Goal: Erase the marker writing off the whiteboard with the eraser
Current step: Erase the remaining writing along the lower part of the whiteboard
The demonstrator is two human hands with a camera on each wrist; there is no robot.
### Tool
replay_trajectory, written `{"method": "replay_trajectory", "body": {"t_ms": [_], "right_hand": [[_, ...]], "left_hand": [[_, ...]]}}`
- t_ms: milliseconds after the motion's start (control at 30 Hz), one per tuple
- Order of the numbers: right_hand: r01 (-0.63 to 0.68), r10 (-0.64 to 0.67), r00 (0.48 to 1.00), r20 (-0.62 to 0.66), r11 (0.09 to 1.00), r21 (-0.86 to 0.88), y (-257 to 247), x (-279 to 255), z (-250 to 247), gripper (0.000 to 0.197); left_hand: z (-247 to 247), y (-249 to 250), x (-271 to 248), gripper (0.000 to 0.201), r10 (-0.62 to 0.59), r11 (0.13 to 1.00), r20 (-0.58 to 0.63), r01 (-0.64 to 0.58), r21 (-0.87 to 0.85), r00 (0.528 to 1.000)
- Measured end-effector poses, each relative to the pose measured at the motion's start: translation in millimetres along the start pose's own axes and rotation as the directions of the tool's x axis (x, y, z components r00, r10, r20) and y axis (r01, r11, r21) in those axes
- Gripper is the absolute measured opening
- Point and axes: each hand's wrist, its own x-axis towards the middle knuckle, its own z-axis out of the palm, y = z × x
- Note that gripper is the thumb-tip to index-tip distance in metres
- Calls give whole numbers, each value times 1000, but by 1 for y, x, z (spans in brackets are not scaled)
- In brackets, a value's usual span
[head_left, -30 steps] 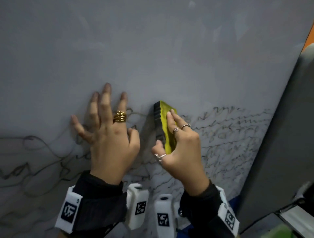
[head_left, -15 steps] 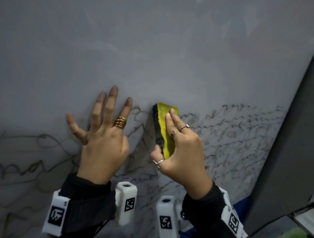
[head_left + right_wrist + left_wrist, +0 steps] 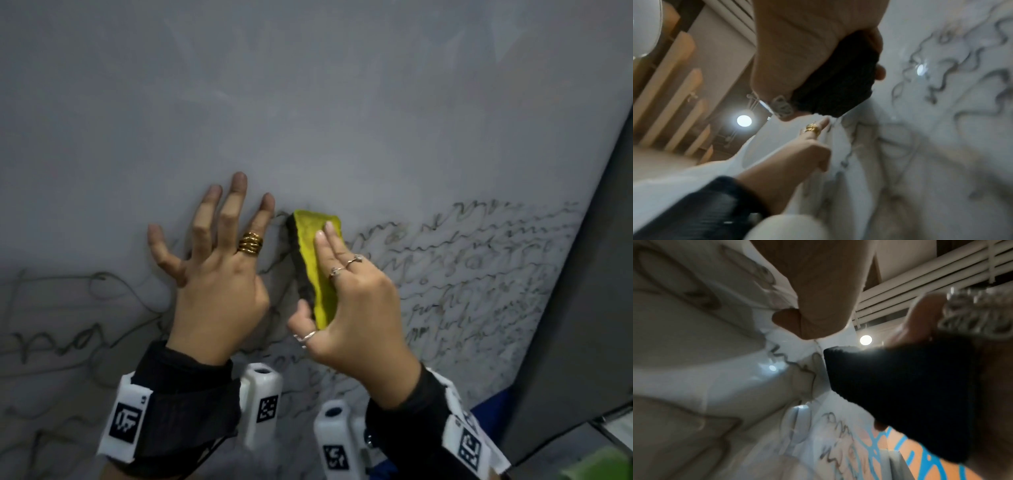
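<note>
A whiteboard fills the head view; its upper part is wiped, and black marker scribbles cover the lower band. My right hand grips a yellow eraser with a black felt face and presses it against the board at the upper edge of the writing. The black felt looms large in the left wrist view, and the right wrist view shows the eraser between thumb and fingers. My left hand lies flat on the board just left of the eraser, fingers spread, a gold ring on one finger.
A dark grey panel borders the board on the right. Larger loose scribbles run across the lower left of the board. Ceiling lamps and slatted panels show behind the hands in both wrist views.
The eraser has tilted a little, its top leaning rightward, and stays at the top edge of the writing. My left hand has spread its fingers wider on the board.
</note>
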Motion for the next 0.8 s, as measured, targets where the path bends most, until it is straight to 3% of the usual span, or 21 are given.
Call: {"method": "replay_trajectory", "body": {"t_ms": [100, 200, 333, 433, 700, 800], "right_hand": [[-129, 129, 990, -53, 992, -7, 23, 3, -5, 79], [-197, 197, 976, -89, 980, 9, 22, 7, -4, 79], [-84, 86, 993, -82, 996, 24, -16, -2, 11, 80], [-13, 15, 998, -54, 999, 31, -41, -10, 24, 79], [-199, 198, 972, -124, 980, 0, -11, 9, 6, 80], [-176, 175, 974, -144, 984, 2, -26, 16, 7, 80]], "left_hand": [[-6, -11, 0, 89, 64, 998, -12, -64, -6, 998], [-18, -25, -6, 92, -22, 1000, -46, 22, -1, 999], [-28, -52, -20, 90, -130, 991, -87, 129, -20, 988], [-29, -59, -21, 85, -125, 992, -66, 125, -11, 990], [-24, -63, -22, 96, -112, 990, -87, 119, 82, 990], [-27, -64, -23, 92, -90, 991, -89, 98, 90, 992]]}}
